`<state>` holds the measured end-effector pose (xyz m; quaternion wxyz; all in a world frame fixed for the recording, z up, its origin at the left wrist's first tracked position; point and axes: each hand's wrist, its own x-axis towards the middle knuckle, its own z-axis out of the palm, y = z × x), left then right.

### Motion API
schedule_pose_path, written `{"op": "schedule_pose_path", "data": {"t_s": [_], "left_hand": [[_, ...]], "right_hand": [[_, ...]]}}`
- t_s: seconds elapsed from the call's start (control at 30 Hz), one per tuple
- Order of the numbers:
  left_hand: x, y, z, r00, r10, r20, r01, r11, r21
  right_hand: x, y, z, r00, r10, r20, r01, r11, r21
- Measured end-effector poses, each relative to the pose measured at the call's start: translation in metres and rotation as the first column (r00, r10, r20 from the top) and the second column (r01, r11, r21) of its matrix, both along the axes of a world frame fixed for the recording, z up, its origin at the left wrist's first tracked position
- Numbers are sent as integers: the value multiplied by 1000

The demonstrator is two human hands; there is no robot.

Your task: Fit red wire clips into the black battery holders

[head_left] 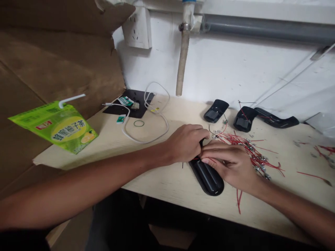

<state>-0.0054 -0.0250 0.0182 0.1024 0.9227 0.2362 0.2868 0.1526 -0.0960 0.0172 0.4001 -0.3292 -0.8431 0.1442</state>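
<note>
Black casing (209, 177) gripped at its far end by closed fingers of left hand (188, 143) and right hand (230, 164) (exact contact hidden); its body lies below the grip, on table (162, 177).

On the table (157, 181), the drink pouch (65, 129) is left of the cable (142, 142), the wire pile (255, 153) lies farther right, and three casings (244, 120) lie behind it.

Both hands at a glossy black rounded casing (209, 177), on pale wooden worktop (157, 174).
Left hand (187, 143) and right hand (230, 162) meet at its upper end; red-wire pile (251, 150) just beyond.
</note>
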Motion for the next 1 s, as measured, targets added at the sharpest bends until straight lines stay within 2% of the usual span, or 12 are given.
{"op": "schedule_pose_path", "data": {"t_s": [0.13, 0.33, 0.53, 0.83, 1.0], "left_hand": [[0, 0, 1, 1000, 3, -16, -3, 1000, 1], [1, -1, 3, 1000, 2, -29, -2, 1000, -2], [1, 2, 1, 999, -19, -32, 20, 999, 29], [1, 2, 1, 999, -37, -25, 38, 999, 25], [2, 2, 1, 999, -35, -27, 35, 999, 13]], "right_hand": [[-1, -2, 4, 998, -27, 51, 22, 995, 100], [-2, -3, 9, 986, -45, 158, 17, 984, 177], [2, -1, 11, 991, -13, 130, -2, 993, 114], [-1, -3, 14, 977, -35, 212, -17, 972, 236], [-5, -4, 13, 976, -56, 212, -1, 966, 260]]}}
